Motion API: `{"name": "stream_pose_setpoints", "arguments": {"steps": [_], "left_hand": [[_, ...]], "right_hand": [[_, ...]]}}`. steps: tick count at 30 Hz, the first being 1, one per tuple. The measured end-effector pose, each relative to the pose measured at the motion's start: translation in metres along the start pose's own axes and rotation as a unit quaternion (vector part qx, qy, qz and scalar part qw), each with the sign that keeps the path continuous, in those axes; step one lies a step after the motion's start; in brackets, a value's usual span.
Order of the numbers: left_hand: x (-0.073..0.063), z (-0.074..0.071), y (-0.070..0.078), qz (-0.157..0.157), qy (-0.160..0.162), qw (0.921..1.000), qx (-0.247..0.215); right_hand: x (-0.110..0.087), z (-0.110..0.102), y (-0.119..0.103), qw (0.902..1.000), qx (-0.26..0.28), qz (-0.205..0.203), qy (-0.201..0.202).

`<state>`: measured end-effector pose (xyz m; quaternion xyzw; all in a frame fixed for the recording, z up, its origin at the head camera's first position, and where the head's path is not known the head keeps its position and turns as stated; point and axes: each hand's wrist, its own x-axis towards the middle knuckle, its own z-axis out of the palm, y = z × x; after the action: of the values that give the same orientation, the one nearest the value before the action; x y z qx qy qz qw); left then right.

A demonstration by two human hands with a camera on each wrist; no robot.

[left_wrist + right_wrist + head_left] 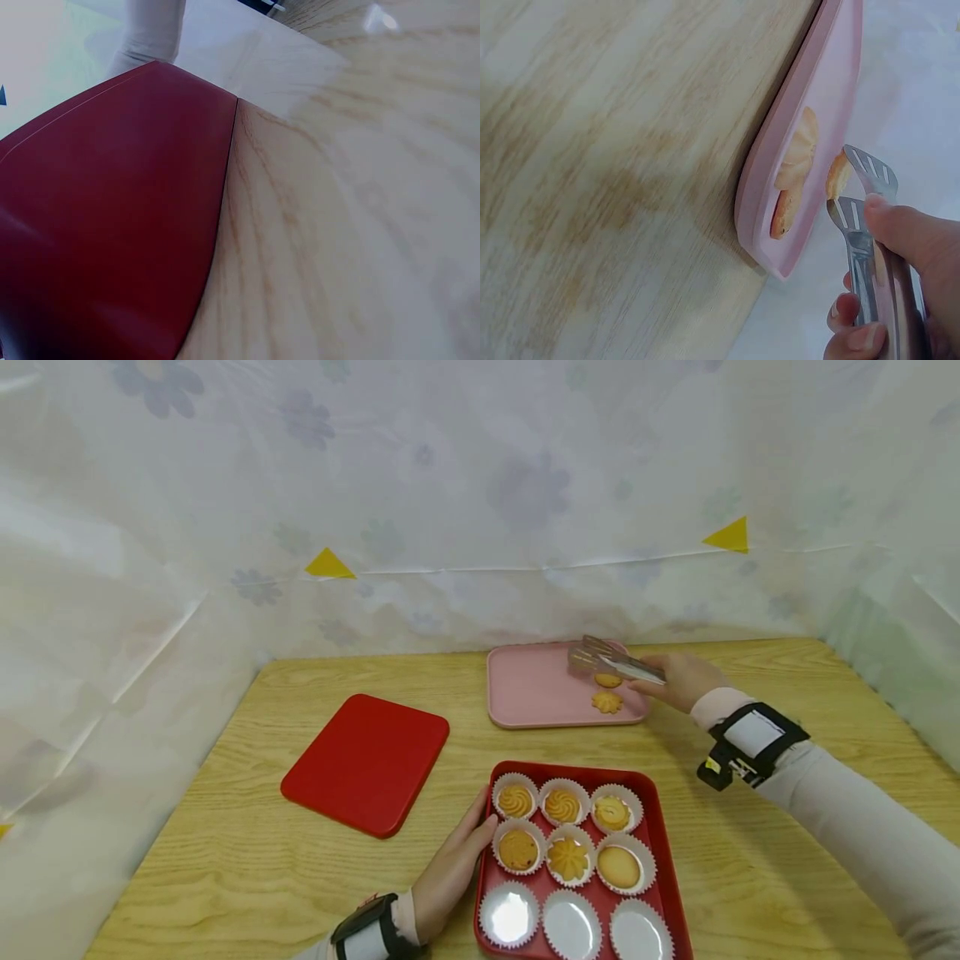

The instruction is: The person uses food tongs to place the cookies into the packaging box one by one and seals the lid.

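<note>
My right hand (686,681) grips metal tongs (622,667) over the right part of a pink tray (532,693). In the right wrist view a cookie (838,176) sits between the tongs' slotted ends; the blades hide it in the head view. On the tray lie a flower-shaped cookie (607,702) and another cookie (607,680) beside it. My left hand (450,868) rests along the left wall of a red box (663,835), fingers extended and thumb at the rim. White paper cups in the box hold cookies in the two far rows; the near-row cups (572,927) are bare.
A red lid-like square (367,764) lies flat on the wooden table (247,860), left of the box. Behind the pink tray hangs a flowered white sheet (450,485) with yellow triangles, and similar sheeting encloses both sides.
</note>
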<state>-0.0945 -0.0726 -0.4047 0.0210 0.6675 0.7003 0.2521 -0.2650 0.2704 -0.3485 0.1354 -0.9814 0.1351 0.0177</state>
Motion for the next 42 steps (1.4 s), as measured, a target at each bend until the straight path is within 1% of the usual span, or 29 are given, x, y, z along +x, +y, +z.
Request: {"name": "stream_pose_setpoints", "arguments": {"steps": [7,11,14,23,32,42], "left_hand": [[0.000,0.000,0.000,0.002,-0.001,1.0000,0.001],[0.001,0.000,0.000,0.000,-0.001,1.0000,0.002],[0.001,0.000,0.001,0.000,0.000,1.0000,0.003],[0.003,-0.001,0.000,0.004,0.001,1.0000,0.002],[0.004,-0.001,0.000,-0.001,0.002,1.0000,0.000],[0.004,-0.001,0.000,-0.003,0.002,1.0000,0.000]], "right_hand": [[-0.009,-0.001,-0.004,0.9998,0.002,-0.017,0.007],[-0.018,-0.003,-0.009,0.9999,-0.002,-0.013,0.002],[-0.023,-0.005,-0.013,0.9998,-0.003,-0.018,-0.001],[-0.037,-0.007,-0.022,0.9986,-0.004,-0.051,0.012],[-0.054,-0.007,-0.031,0.9968,0.004,-0.075,0.028],[-0.075,-0.007,-0.045,0.9954,0.010,-0.093,0.020]]}}
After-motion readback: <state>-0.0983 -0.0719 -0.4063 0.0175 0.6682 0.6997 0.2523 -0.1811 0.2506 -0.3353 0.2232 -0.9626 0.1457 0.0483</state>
